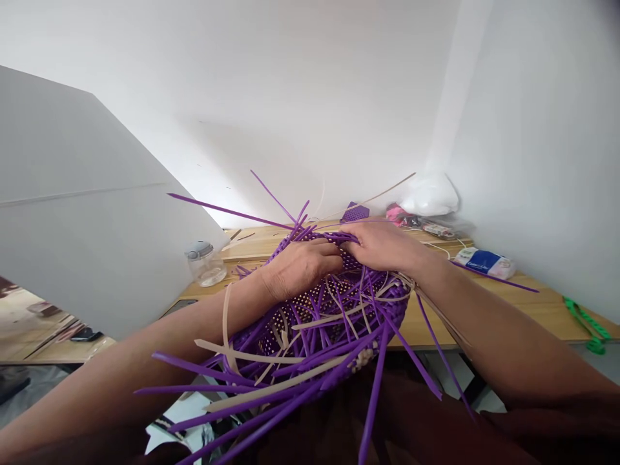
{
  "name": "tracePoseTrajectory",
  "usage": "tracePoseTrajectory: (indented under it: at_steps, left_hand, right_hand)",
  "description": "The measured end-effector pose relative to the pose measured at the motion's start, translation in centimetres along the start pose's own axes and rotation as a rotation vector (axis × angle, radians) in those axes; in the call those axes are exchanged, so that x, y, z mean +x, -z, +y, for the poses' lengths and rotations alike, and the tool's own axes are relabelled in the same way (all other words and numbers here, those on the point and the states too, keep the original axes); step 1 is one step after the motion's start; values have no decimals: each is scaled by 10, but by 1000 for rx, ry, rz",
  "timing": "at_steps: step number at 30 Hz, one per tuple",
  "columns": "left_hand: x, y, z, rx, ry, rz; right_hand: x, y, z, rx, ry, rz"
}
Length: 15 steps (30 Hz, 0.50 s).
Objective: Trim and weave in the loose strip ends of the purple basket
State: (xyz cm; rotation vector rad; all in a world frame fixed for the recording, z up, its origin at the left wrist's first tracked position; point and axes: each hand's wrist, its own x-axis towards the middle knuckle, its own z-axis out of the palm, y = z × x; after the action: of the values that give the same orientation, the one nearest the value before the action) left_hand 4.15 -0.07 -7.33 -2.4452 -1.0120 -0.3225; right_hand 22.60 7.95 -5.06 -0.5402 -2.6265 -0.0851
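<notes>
A partly woven basket (400, 307) of purple and beige strips lies tilted before me, its opening towards me. Many loose purple strips (300, 394) and beige strips (276, 391) stick out around its rim and across the inside. My left hand (307, 265) reaches over the opening to the far rim, its fingers curled and closed on the weave there. Beside it, my right hand (380, 244) grips the same far rim, thumb on the inner side and fingers partly hidden behind. Exactly which strip each hand pinches is hidden.
On the wooden table (431, 316), a clear lidded jar (207, 265) stands left. A small purple woven piece (355, 212), a white plastic bag (430, 194), a blue and white packet (484, 263) and a green strap (588, 326) lie right. A grey panel (97, 213) rises at left.
</notes>
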Motion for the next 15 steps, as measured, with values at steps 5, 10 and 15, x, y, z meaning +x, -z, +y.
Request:
tracePoseTrajectory:
  at_steps: [5, 10, 15]
  left_hand:
    - [-4, 4, 3, 19, -24, 32]
    - [-5, 6, 3, -38, 53, 86]
    - [-7, 8, 3, 39, 55, 158]
  right_hand:
    - [-1, -1, 1, -30, 1, 7]
    - [-1, -4, 0, -59, -63, 29]
    - [0, -3, -3, -53, -94, 36]
